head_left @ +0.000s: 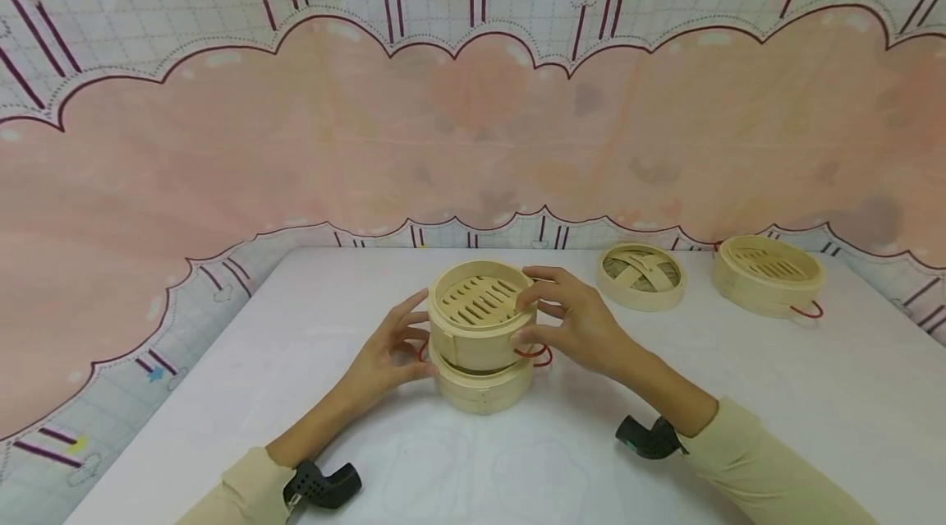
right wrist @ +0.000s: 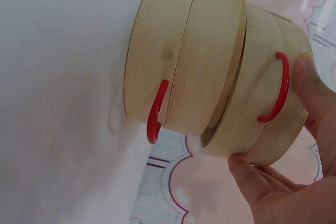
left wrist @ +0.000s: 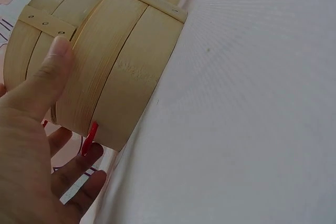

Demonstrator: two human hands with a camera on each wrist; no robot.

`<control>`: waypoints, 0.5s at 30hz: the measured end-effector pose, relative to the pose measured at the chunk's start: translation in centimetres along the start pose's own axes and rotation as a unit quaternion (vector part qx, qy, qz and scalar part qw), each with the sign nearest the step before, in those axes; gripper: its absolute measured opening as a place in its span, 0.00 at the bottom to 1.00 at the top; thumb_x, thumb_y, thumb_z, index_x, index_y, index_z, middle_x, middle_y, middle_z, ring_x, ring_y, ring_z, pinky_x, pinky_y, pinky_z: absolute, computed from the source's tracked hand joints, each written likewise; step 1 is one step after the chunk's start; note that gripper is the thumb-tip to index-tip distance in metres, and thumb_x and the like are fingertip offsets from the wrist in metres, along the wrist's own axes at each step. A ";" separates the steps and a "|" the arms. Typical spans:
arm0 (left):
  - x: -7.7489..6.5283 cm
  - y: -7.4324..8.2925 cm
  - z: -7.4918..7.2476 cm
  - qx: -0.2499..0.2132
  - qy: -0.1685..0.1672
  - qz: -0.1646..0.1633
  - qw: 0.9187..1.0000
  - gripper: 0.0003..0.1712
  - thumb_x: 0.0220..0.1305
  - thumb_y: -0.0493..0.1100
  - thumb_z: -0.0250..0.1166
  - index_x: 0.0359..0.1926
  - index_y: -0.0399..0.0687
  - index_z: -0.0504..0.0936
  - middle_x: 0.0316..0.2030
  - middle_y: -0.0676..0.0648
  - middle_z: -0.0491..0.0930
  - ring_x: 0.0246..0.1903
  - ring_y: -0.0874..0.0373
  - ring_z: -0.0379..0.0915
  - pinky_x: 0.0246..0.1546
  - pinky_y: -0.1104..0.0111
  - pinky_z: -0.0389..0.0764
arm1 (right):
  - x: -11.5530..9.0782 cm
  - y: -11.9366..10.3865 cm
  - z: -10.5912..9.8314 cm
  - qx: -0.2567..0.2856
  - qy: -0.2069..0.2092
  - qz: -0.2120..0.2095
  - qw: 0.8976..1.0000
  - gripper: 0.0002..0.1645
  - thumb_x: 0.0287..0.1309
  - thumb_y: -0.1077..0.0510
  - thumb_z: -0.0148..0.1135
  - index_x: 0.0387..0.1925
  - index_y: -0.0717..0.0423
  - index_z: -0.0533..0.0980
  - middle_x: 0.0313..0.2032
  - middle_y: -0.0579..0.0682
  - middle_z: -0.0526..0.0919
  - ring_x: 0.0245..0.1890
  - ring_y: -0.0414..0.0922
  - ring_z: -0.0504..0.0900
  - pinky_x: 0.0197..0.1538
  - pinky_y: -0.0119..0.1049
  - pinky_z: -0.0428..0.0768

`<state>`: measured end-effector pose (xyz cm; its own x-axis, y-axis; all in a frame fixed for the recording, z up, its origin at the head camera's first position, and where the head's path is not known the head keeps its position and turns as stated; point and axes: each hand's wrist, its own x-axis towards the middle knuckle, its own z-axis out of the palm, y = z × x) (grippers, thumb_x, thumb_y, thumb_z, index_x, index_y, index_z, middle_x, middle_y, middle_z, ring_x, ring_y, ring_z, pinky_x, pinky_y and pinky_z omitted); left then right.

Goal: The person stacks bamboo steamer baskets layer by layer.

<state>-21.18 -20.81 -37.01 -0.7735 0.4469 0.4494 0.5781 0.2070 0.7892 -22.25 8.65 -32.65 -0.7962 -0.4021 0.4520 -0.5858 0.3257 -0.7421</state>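
Observation:
Two round bamboo steamer baskets are stacked at the middle of the table. The upper steamer basket, with a slotted base inside, sits slightly tilted on the lower steamer basket; a narrow gap shows between them in the right wrist view. My right hand grips the upper basket's right side, thumb and fingers on its wall near a red handle. On the left side, my left hand holds the same basket, its thumb against the wall and the lower fingers spread beside the lower basket's red handle.
A woven bamboo lid lies at the back right of the white table. Farther right stands another steamer basket with a red handle. A patterned cloth hangs behind the table.

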 end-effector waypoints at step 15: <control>-0.1 0.9 0.1 0.089 0.038 0.069 0.993 0.53 0.38 0.28 0.77 0.68 0.35 0.61 0.65 0.38 0.65 0.47 0.52 0.75 0.39 0.55 0.75 | -0.3 -0.2 0.3 -0.005 -0.005 -0.015 1.000 0.20 0.37 0.57 0.79 0.34 0.51 0.79 0.59 0.55 0.72 0.60 0.54 0.71 0.52 0.41 0.76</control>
<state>-20.59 -20.60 -36.36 -0.6968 0.4156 0.5846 0.7120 0.3024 0.6337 -21.86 8.44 -32.85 -0.7769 -0.4208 0.4683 -0.6105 0.3221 -0.7235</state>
